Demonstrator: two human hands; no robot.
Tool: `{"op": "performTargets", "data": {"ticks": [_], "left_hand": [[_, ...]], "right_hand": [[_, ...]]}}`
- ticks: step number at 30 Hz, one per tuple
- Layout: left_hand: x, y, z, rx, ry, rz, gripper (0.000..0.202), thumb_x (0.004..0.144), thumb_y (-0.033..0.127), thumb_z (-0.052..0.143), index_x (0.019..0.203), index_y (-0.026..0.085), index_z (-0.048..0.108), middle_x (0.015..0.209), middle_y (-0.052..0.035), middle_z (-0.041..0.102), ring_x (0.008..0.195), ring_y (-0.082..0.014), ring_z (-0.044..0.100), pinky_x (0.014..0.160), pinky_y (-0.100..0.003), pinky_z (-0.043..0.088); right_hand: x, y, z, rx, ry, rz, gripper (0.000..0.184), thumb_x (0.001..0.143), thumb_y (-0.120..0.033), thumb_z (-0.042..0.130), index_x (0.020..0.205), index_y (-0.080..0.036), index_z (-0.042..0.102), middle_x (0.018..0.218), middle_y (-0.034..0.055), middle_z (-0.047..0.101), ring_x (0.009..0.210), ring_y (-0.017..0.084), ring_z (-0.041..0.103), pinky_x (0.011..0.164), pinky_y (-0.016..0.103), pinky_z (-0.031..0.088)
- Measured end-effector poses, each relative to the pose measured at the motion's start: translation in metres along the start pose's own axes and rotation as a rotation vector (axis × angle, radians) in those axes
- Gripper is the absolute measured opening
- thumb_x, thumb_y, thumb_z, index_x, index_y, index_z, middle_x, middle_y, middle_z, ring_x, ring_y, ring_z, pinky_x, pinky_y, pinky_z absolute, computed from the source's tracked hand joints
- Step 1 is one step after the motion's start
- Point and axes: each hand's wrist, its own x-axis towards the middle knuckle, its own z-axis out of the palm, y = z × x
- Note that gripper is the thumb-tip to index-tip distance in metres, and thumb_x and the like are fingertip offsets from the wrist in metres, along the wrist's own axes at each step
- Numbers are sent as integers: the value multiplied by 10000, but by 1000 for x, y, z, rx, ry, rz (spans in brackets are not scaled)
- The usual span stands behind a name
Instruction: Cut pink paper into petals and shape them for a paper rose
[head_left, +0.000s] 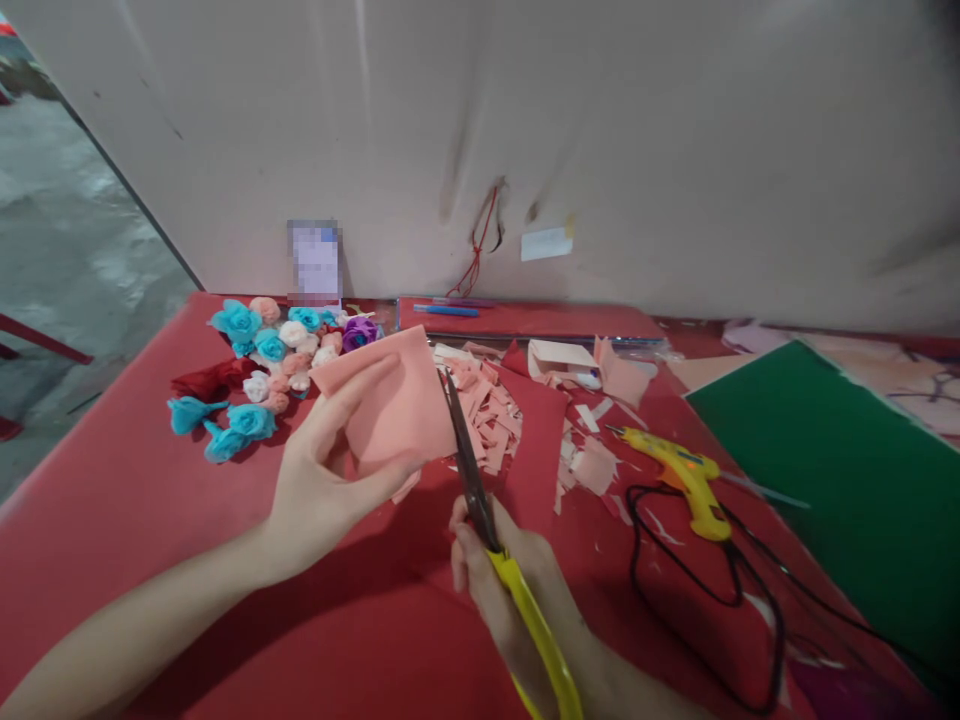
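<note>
My left hand (330, 470) pinches a pink foam sheet (394, 400) and holds it up above the red table (135, 500). My right hand (502, 580) grips yellow-handled scissors (480, 500). Their dark blades point away from me and lie against the right edge of the pink sheet. Just beyond the blades a pile of pink scraps (487, 405) covers the table, partly on a dark red sheet (536, 440).
Blue, white, pink and purple paper flowers (270, 365) lie at the back left. A yellow glue gun (686, 480) with a black cord (675, 580) rests to the right. A green sheet (832, 480) covers the far right. A grey wall stands behind.
</note>
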Motion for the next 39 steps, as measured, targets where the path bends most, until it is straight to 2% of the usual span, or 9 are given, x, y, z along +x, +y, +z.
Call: {"op": "performTargets", "data": {"ticks": [4, 9, 12, 17, 21, 24, 27, 34, 39], "left_hand": [[3, 2, -1, -15, 28, 5, 565, 631, 225, 700, 1163, 260, 512, 1194, -31, 554, 1123, -255, 479, 765, -263, 517], [5, 4, -2, -17, 26, -26, 562, 630, 223, 697, 1160, 266, 514, 1229, -33, 529, 1126, -264, 476, 741, -266, 528], [4, 3, -2, -24, -29, -28, 568, 634, 214, 692, 1167, 275, 504, 1217, -30, 539, 1127, -269, 478, 710, -263, 538], [2, 4, -1, 22, -90, 24, 565, 649, 204, 682, 1176, 283, 494, 1209, -28, 549, 1079, -249, 525, 778, -280, 521], [1, 4, 0, 10, -95, 37, 578, 652, 187, 681, 1186, 288, 483, 1208, -19, 550, 1067, -226, 536, 800, -260, 510], [1, 5, 1, 26, -92, 33, 566, 653, 200, 681, 1179, 285, 490, 1199, -22, 557, 1030, -224, 559, 751, -243, 524], [2, 4, 0, 60, -82, 16, 549, 653, 225, 680, 1169, 277, 501, 1194, -31, 560, 1017, -237, 563, 739, -265, 529], [3, 3, -1, 38, -54, 4, 553, 653, 225, 682, 1173, 268, 497, 1211, -24, 545, 1117, -265, 488, 805, -310, 510], [2, 3, -1, 34, -83, 45, 573, 667, 185, 667, 1197, 281, 469, 1232, -14, 532, 1090, -229, 516, 817, -271, 501]], "right_hand": [[3, 3, 2, 119, 4, 49, 156, 806, -303, 352, 855, -185, 442, 574, -24, 491, 412, 89, 400, 400, 201, 303], [4, 6, 0, 53, -43, 113, 140, 780, -269, 366, 860, -193, 453, 584, -19, 497, 449, 107, 438, 438, 221, 316], [4, 7, -1, 5, -39, 93, 145, 784, -276, 360, 834, -195, 469, 571, -11, 512, 454, 121, 465, 429, 227, 308], [3, 4, -3, -11, -82, 81, 151, 783, -284, 346, 814, -189, 459, 557, -20, 497, 437, 114, 468, 415, 214, 308], [3, 6, -2, -24, -79, 81, 125, 765, -280, 357, 802, -192, 438, 553, -24, 505, 416, 106, 455, 409, 210, 299], [2, 7, -2, -7, -82, 62, 155, 769, -285, 349, 864, -189, 424, 611, -3, 552, 416, 102, 463, 413, 212, 304], [2, 2, -4, -20, -76, 56, 179, 768, -306, 346, 861, -183, 438, 591, -3, 538, 419, 104, 454, 414, 210, 303], [0, -9, -4, -58, 5, 19, 194, 752, -272, 338, 840, -167, 474, 548, -15, 514, 396, 92, 419, 397, 213, 271], [1, -7, -6, -58, -58, 25, 191, 773, -307, 325, 830, -172, 447, 545, -11, 491, 387, 86, 383, 383, 201, 278]]}}
